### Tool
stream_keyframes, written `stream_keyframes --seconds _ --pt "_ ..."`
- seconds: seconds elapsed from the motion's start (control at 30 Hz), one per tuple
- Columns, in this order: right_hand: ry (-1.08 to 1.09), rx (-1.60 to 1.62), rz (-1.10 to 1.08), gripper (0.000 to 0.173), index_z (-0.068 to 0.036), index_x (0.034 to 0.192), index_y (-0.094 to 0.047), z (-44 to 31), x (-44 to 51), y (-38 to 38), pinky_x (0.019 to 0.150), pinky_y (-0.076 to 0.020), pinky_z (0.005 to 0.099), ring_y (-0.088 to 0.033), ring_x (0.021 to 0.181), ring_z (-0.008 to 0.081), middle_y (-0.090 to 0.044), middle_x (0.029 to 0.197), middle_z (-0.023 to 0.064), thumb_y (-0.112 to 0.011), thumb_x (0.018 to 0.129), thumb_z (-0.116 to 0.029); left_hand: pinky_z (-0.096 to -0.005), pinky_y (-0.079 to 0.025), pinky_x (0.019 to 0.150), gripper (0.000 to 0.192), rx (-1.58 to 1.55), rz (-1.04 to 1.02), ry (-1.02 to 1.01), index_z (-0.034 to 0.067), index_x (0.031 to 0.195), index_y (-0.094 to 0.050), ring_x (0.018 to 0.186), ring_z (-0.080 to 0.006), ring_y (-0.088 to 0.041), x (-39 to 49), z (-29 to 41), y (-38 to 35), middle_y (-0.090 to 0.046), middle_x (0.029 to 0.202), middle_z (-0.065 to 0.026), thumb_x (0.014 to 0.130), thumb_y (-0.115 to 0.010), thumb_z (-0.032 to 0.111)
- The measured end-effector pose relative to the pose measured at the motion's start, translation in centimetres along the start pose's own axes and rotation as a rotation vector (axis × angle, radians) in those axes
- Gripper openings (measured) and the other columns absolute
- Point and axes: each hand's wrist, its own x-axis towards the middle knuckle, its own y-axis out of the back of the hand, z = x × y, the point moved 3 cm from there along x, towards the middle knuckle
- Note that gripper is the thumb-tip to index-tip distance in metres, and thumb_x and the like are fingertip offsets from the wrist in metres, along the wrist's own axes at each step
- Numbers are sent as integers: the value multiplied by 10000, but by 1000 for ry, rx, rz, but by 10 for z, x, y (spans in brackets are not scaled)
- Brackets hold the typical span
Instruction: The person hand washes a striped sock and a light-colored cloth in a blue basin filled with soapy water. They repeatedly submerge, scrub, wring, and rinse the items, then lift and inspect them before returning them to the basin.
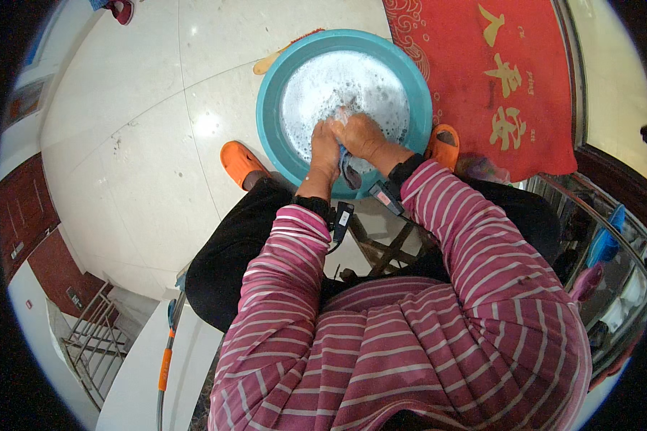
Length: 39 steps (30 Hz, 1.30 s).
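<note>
A round teal plastic basin (269,121) full of foamy, soapy water (312,81) stands on the floor between my feet. My left hand (326,143) and my right hand (361,134) are pressed together over the foam near the basin's middle, both closed on a wet cloth item (350,171). Its grey and blue end hangs below the hands toward the near rim; the rest is hidden by fingers and suds. Behind the basin's far left rim lies a scrubbing brush with a wooden handle (266,64), partly hidden by the basin.
A red mat (463,64) with gold characters lies right of the basin by a door frame. Orange clogs (240,161) are on my feet. A metal rack (598,210) stands at right, an orange-gripped pole (165,369) at lower left. Another person's red shoe (122,12) shows at top left.
</note>
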Motion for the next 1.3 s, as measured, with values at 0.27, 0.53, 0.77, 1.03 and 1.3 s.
stream_keyframes --seconds 0.27,0.53,0.77,1.03,1.3 --pt "-255 241 -148 488 -15 1099 -612 62 7 -37 696 -500 479 -624 766 407 -642 900 222 -386 957 -423 -475 -437 816 334 830 -138 -429 -58 956 -540 896 -458 -533 2 -29 17 -560 919 -296 965 -379 234" --pt "-510 -117 -376 386 -6 1043 -650 137 -32 -35 799 -493 454 -634 881 306 -645 939 181 -448 901 -303 -459 -461 842 440 1094 -139 -91 -62 956 -610 959 -437 -588 56 -75 80 -630 964 -289 884 -542 367" --pt "-94 -612 -778 246 3 993 -676 151 -27 -75 823 -504 440 -633 923 320 -656 1033 180 -568 819 -132 -444 -468 838 486 1119 22 28 -69 1092 -579 1023 -434 -578 82 -77 99 -612 1079 -292 860 -552 357" --pt "-282 -246 -714 300 3 980 -669 145 -11 -97 759 -501 448 -629 896 357 -659 978 183 -589 836 -248 -348 -470 832 357 812 -194 -165 1 1150 -579 920 -306 -612 57 -48 40 -649 1038 -154 848 -565 191" --pt "-354 -147 -141 253 24 826 -620 108 13 -44 738 -487 505 -633 761 395 -631 823 253 -539 854 -213 -387 -493 788 329 119 12 237 18 1168 -543 896 -267 -606 52 -45 79 -623 1025 -133 892 -527 197"
